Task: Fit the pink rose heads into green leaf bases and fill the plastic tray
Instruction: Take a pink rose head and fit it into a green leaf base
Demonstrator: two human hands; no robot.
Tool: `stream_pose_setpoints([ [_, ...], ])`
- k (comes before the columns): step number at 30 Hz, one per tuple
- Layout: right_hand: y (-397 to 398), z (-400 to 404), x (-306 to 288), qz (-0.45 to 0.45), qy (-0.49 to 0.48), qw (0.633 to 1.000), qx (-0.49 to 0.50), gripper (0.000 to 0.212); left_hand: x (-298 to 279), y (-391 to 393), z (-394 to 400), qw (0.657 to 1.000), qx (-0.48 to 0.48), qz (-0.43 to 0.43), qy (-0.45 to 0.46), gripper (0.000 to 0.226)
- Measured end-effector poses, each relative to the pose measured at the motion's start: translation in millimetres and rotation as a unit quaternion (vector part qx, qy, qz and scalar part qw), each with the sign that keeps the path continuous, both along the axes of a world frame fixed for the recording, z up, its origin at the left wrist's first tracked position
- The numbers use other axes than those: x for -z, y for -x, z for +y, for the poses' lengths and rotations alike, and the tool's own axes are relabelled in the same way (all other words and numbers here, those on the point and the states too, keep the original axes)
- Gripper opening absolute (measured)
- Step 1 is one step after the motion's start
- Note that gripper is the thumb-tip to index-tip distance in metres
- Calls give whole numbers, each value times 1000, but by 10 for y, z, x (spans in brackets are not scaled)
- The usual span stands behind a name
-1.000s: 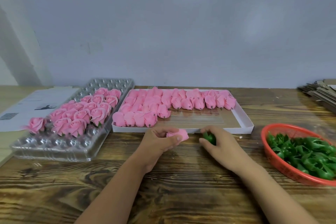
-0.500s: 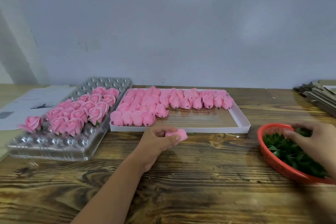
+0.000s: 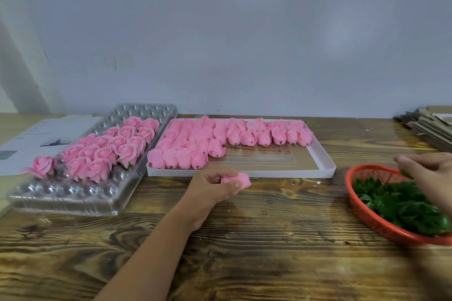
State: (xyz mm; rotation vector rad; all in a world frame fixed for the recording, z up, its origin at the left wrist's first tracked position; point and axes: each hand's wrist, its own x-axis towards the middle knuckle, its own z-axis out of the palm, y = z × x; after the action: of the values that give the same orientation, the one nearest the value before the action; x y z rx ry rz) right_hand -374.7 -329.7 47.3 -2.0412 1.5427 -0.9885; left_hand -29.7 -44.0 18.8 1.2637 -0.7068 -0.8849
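My left hand (image 3: 210,190) rests on the wooden table and pinches one pink rose head (image 3: 238,179) just in front of the white box. My right hand (image 3: 428,176) hovers over the red basket (image 3: 362,212) of green leaf bases (image 3: 403,205); its fingertips pinch a green leaf base (image 3: 406,174). The clear plastic tray (image 3: 61,205) lies at the left, with finished roses (image 3: 105,151) filling its middle rows. Its near and far rows of cups hold nothing.
A white shallow box (image 3: 244,173) behind my left hand holds several loose rose heads (image 3: 244,137) along its back and left side. Printed papers (image 3: 36,134) lie at the far left. Flat cardboard (image 3: 430,124) is stacked at the far right. A wall stands behind the table.
My right hand went from beside my left hand to the red basket at the right and now sits a little higher over the leaves. My left hand has kept the rose head in place.
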Motion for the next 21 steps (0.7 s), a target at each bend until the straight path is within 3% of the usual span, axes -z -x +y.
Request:
stream_pose_setpoints([
  [4,153,-207,104,-52,-17,998,6,69,-2,0,-5,1000,-2,7,-1,29],
  [9,-107,385,-205,-92,19,995,-15,55,-3,-6,-2,1000,-6,18,0,33],
  [11,-440,820,-422,-103,36,992,-57,35,-8,-7,-7,1000,-6,19,1,35],
  [14,-945,1322,-457,-55,-3,976,-209,15,-17,5,-18,1000,-6,25,0,35],
  [17,-1359,1601,-244,4,-90,940,-330,25,-38,19,-6,999,0,34,7,29],
  [21,-1805,1598,34,-21,-112,938,-328,31,-56,3,16,999,-7,54,2,32],
])
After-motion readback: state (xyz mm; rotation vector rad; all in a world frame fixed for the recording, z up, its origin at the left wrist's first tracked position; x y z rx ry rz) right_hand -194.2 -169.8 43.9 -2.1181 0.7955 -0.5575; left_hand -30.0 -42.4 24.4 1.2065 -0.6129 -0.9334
